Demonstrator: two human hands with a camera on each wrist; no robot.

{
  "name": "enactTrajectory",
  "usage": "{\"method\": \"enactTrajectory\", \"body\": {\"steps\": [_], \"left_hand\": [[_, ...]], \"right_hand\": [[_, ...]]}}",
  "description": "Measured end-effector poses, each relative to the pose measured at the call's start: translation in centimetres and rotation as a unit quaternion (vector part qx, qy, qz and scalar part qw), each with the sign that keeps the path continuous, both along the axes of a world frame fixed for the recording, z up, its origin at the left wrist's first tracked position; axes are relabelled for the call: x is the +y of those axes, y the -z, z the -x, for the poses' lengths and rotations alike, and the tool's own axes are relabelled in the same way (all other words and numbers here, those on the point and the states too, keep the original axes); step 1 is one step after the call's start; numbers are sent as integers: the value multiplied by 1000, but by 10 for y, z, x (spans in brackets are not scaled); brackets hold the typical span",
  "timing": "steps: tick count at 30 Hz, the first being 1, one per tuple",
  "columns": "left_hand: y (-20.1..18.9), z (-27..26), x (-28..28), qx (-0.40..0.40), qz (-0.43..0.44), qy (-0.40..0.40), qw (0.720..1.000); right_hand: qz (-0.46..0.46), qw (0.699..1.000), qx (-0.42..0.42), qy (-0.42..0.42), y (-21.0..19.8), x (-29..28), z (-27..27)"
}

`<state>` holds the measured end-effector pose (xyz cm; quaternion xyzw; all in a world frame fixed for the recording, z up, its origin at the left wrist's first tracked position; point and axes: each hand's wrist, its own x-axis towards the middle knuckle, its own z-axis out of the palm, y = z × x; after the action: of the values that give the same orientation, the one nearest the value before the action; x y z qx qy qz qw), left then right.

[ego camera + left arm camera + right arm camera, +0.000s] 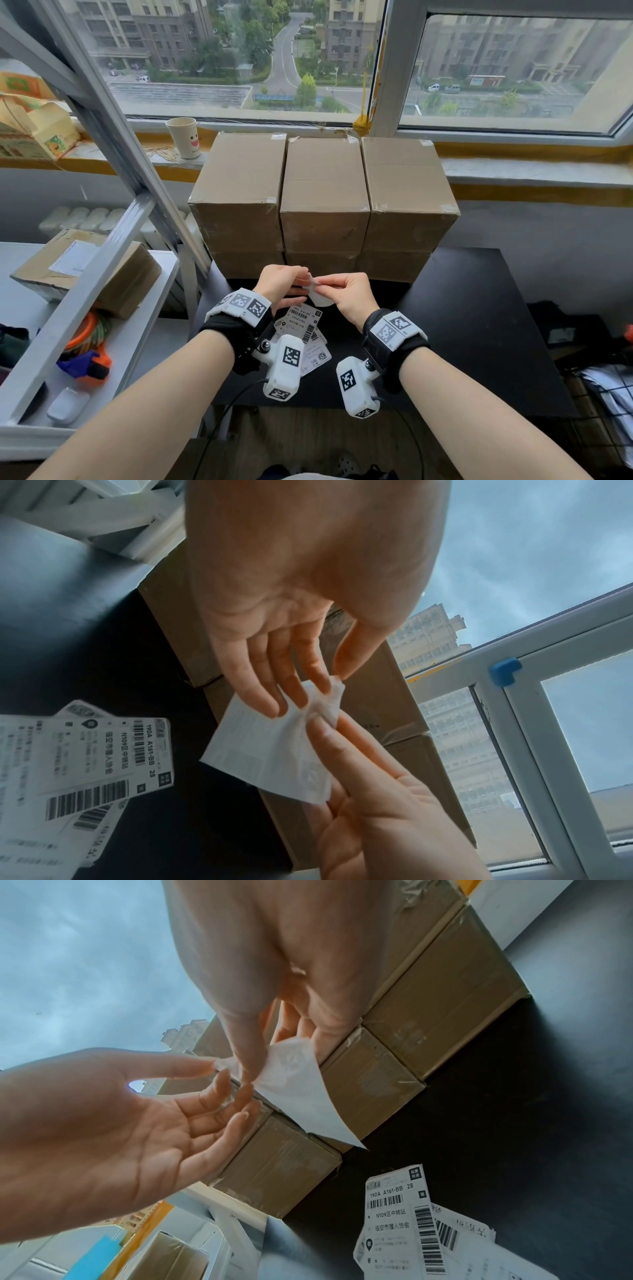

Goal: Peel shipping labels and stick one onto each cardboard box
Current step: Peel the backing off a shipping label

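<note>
Cardboard boxes stand stacked at the back of the black table point(462, 325), with three in the top row: left point(236, 192), middle point(323, 195), right point(406, 192). Just in front of them, above the table, both hands hold one white shipping label point(320, 298) point(274, 750) point(298, 1091). My left hand point(308, 284) point(335, 679) pinches its upper corner between thumb and forefinger. My right hand point(325, 286) point(248, 1077) pinches the same label close beside that corner. A loose pile of printed labels point(305, 329) point(85, 764) point(411, 1226) lies on the table under my left wrist.
A grey metal shelf point(113, 308) stands at the left and holds a labelled cardboard box point(85, 274), tape rolls point(89, 329) and a tape dispenser point(92, 366). A paper cup point(183, 137) stands on the window sill. Dark clutter lies to the right of the table.
</note>
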<state>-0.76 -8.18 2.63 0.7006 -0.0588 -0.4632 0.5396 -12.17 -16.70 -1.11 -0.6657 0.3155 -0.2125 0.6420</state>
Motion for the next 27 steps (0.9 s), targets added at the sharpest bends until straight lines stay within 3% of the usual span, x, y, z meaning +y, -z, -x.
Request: {"method": "enactTrajectory", "body": {"steps": [9,17,21,27], "left_hand": [[3,2,0,-58,29,48,997],[7,2,3,-144,16,85,986],[13,2,2,-161,-9,50,986],[20,0,4,-125,0,-25,992]], "right_hand": [[-24,999,5,-20,-2,-2,-1],[-129,992,-13,10,-5,0,0],[-165,985,1,42,-4,2,-2],[-179,981,-2,73,-1,0,0]]}}
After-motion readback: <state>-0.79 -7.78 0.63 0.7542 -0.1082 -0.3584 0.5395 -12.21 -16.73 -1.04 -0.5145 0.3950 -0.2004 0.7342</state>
